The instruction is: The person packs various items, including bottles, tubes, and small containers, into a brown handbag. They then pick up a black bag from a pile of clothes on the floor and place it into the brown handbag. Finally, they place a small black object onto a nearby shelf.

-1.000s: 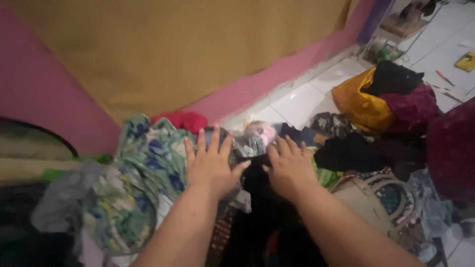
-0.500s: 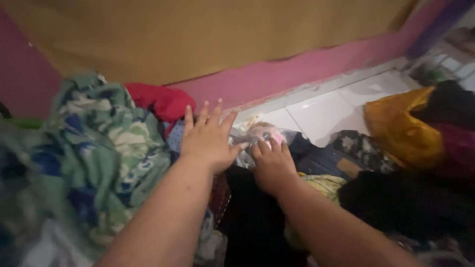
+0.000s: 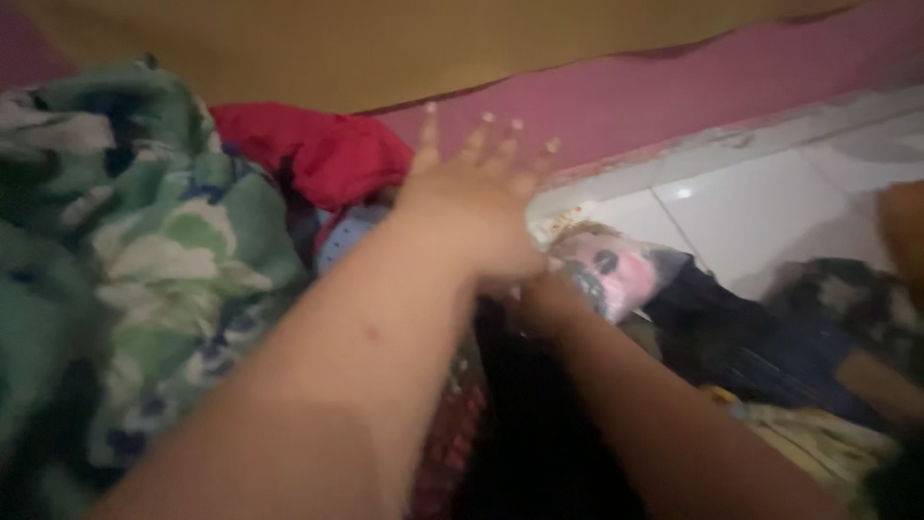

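Fabric heap: green, blue and white patterned cloth [image 3: 144, 260] fills the left side of the view, bunched and overlapping.
Red garment [image 3: 322, 154]: crumpled behind the patterned cloth, against the foot of the pink wall [image 3: 731, 82].
Left hand [image 3: 476, 197]: stretched forward over the heap, back of the hand up, fingers [image 3: 491, 135] spread apart and straight — clamped on nothing; the fingertips lie before the wall's base, just right of the red garment.
Right hand [image 3: 549, 303]: mostly hidden beneath the left wrist, so whether its fingers are apart or together cannot be told; it touches the near edge of the clear plastic packet.
Clear plastic packet [image 3: 616, 270]: lies on the clothes just right of both hands, with a pink, white and dark printed item inside (details blurred).
Black garment [image 3: 539, 424]: lies under both forearms, running toward the bottom edge.
Dark striped cloth [image 3: 760, 356]: right of the packet, touching it.
Yellow-green cloth [image 3: 818, 443]: at the lower right, partly under the dark striped cloth.
White tiled floor [image 3: 751, 202]: bare patch between the wall and the clothes — at the upper right.
Tan panel [image 3: 385, 39]: covers the wall above the pink strip.
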